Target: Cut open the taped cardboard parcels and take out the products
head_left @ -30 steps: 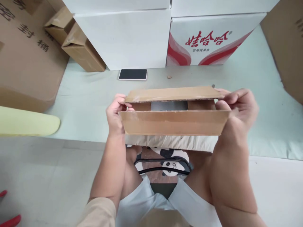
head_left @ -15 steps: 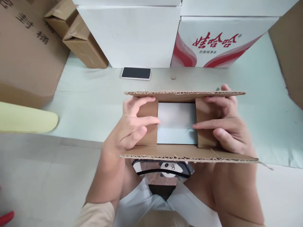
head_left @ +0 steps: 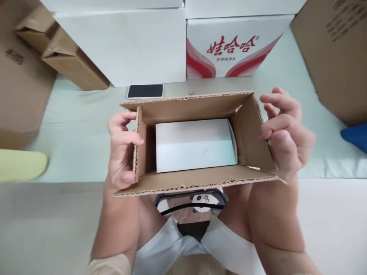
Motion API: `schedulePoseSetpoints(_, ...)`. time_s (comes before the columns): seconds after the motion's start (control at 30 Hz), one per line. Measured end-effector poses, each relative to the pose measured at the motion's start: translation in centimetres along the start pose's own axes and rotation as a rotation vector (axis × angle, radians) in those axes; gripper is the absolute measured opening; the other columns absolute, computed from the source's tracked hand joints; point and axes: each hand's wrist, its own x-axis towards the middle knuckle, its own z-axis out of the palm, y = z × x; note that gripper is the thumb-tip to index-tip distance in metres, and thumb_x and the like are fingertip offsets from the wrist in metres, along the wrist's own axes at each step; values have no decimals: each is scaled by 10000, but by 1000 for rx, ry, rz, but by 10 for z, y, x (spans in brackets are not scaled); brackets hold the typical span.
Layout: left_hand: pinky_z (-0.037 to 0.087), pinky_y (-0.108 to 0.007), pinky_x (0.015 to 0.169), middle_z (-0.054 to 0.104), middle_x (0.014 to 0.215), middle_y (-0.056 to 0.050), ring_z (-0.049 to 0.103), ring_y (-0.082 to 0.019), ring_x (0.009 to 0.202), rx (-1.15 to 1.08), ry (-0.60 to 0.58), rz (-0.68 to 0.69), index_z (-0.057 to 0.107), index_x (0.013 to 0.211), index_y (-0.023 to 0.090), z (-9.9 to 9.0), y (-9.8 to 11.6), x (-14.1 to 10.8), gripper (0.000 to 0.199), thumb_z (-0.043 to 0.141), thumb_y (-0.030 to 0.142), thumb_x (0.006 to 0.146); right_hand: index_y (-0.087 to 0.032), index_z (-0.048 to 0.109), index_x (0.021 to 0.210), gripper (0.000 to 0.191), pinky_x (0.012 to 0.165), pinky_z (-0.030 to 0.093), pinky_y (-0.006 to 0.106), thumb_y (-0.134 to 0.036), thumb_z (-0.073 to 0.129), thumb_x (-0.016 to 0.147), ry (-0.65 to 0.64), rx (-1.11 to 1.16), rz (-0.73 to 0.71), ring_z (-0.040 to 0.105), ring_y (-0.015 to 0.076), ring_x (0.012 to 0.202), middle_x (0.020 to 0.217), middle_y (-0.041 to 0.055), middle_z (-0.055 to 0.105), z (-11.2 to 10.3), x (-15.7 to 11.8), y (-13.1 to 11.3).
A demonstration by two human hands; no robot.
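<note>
A brown cardboard box [head_left: 183,183] stands with its four flaps raised, its top facing me. Inside lies a smaller white and pale-green box [head_left: 195,145]. My left hand [head_left: 122,149] grips the upright left flap, fingertips over its edge and thumb low on it. At the right flap, my right hand [head_left: 283,133] has its fingers curled and apart, with a fingertip and the thumb touching the flap's outer edge; nothing shows between them.
A phone [head_left: 145,91] lies on the pale-green cloth [head_left: 77,110] behind the box. White cartons [head_left: 123,46] and a red-marked carton [head_left: 229,49] stand at the back. Brown boxes [head_left: 77,68] are at left, a large one [head_left: 338,57] at right, beside a blue object [head_left: 355,137]. A yellow-green roll [head_left: 23,165] is at the left edge.
The two side flaps, folded inward before, now stand up, showing more of the white box. My hands have moved apart to the outer sides. The view has shifted right.
</note>
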Motion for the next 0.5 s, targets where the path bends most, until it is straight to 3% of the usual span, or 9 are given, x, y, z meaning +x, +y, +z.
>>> schedulePoseSetpoints(0.07,356,-521,1229,465,1319,-77,453,-314,1317,52,-86,157,603,961,260,-1,4,3,509,565,760,876,-213,586,664,316,1254,392,526,-332,620,954,37,-16,-51,558,310,1424,1140,44,753,-10,0,-2)
schedulePoseSetpoints(0.1,345,-513,1234,459,1318,-77,443,-306,1316,99,-124,160,600,990,260,-3,8,4,469,561,719,898,-211,587,661,303,1233,419,529,-312,630,944,40,-45,-45,602,312,1380,1106,41,764,-16,-1,-3)
schedulePoseSetpoints(0.23,357,-544,1217,393,1394,-95,382,-332,1388,283,-315,-33,560,1023,252,-7,28,2,320,567,557,925,-214,622,704,235,1158,491,556,-300,693,911,-38,-350,5,680,337,1303,1165,42,793,-49,-3,-12)
schedulePoseSetpoints(0.3,363,-546,1214,374,1432,-108,366,-346,1414,304,-330,-106,555,1012,251,-6,35,-1,266,571,489,895,-225,663,787,157,1105,525,559,-310,706,912,-204,-609,-51,677,363,1314,1176,59,799,-65,4,-21)
schedulePoseSetpoints(0.37,360,-530,1223,372,1460,-111,360,-343,1431,306,-322,-165,560,1005,252,-3,40,-3,232,602,412,842,-227,702,931,102,1051,540,559,-312,656,960,-433,-879,-207,672,391,1316,1116,80,808,-73,17,-31)
schedulePoseSetpoints(0.5,335,-524,1242,387,1495,-105,345,-333,1443,297,-345,-214,590,1023,254,0,46,-2,228,642,338,818,-203,731,1090,259,970,527,446,-223,477,1049,-929,-1167,-546,748,303,1145,1107,70,813,-57,48,-55)
